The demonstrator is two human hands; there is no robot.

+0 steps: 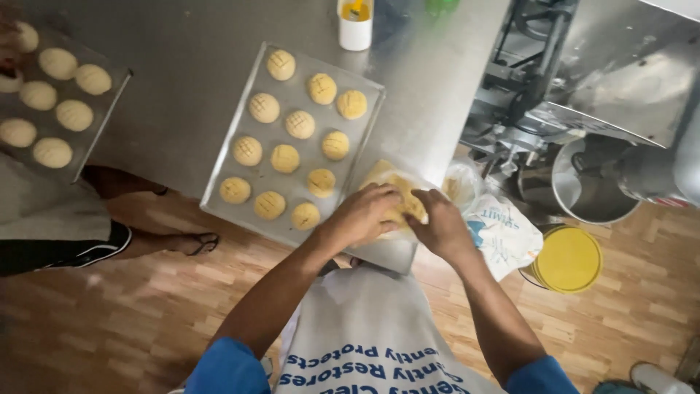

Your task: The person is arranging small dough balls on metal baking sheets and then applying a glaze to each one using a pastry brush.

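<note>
Table (182, 66): brushed metal, dull sheen. Tray (364, 109): matt grey metal. Dough (401, 201) under my left hand (364, 213) and right hand (437, 226): soft, yellow, in thin clear plastic. Cookies (285, 158): matt, scored. Floor (131, 314): pale wood, smooth. My apron (364, 328): white cloth. Lid (569, 259): yellow plastic. Bowl (590, 182): shiny steel.

Dough mass (399, 197) on table (182, 66) edge, right of cookie tray (219, 191), second tray (109, 98) far left
</note>
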